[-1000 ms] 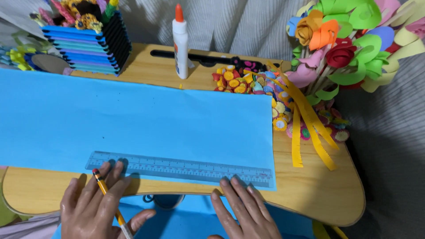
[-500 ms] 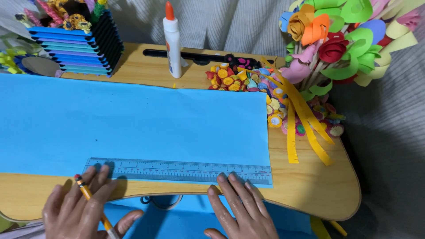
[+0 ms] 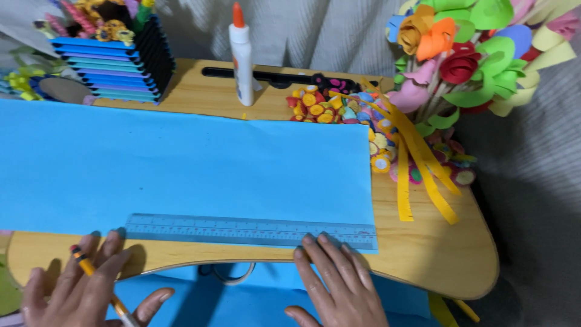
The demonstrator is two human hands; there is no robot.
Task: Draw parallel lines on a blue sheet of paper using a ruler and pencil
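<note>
Wooden tabletop (image 3: 423, 254) carries blue paper sheet (image 3: 181, 163) across left and centre. Paper flower bouquet (image 3: 472, 54) at far right corner. Clear ruler (image 3: 248, 230) along near edge. Glue bottle (image 3: 242, 54) at far edge. Left hand (image 3: 85, 284) holds pencil (image 3: 100, 284); right hand (image 3: 339, 284) flat, fingertips touching ruler.

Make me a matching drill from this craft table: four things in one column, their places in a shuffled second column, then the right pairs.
Things:
1. clear ruler
2. glue bottle
3. pencil
4. yellow paper strips

Places:
A. in the left hand
B. upright at the table's back edge
C. along the blue paper's near edge
D. trailing over the table's right side

Pairs: 1-C, 2-B, 3-A, 4-D
</note>
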